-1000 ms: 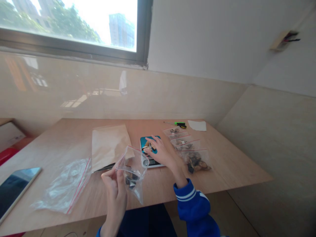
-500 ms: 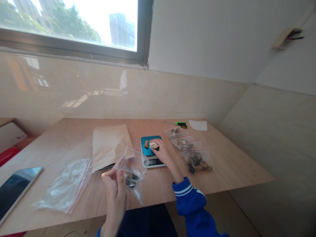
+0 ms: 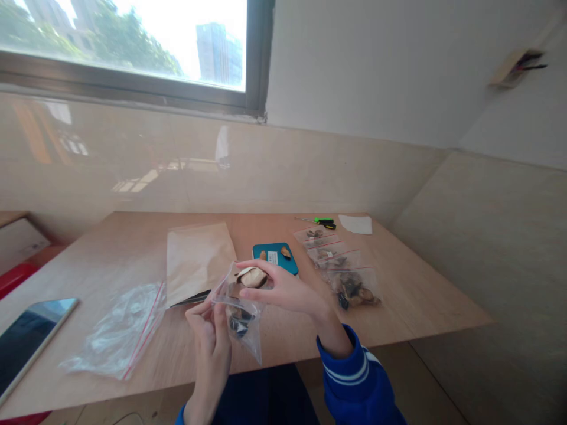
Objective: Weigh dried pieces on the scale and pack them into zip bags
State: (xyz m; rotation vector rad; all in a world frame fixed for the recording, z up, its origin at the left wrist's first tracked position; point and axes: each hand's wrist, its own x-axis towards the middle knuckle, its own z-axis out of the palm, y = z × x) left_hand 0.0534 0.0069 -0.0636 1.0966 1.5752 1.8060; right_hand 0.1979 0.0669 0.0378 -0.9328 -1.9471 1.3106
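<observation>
My left hand (image 3: 208, 336) pinches the rim of a clear zip bag (image 3: 253, 349), which hangs above the table's front with dark and brown dried pieces inside. At the bag's mouth my right hand (image 3: 287, 288) grips a pale, dark-edged dried piece (image 3: 252, 277) that looks like a mushroom. The piece sits between thumb and fingers. Behind the hands is a small kitchen scale (image 3: 289, 267) with a blue top. A brown piece (image 3: 286, 252) and part of another (image 3: 263, 255) lie on it beside a white label (image 3: 273, 258). The scale's display is hidden.
Several filled zip bags (image 3: 354, 289) lie in a row to the right. Behind them are screwdrivers (image 3: 325, 222) and white paper (image 3: 355, 224). A brown paper envelope (image 3: 195, 254), dark scissors-like blades (image 3: 190, 299), a plastic bag (image 3: 115, 336) and a tablet (image 3: 35, 336) lie left.
My right hand has lifted the pale dried piece off the scale and brought it toward me to the bag's mouth. My left hand still holds the bag, barely shifted.
</observation>
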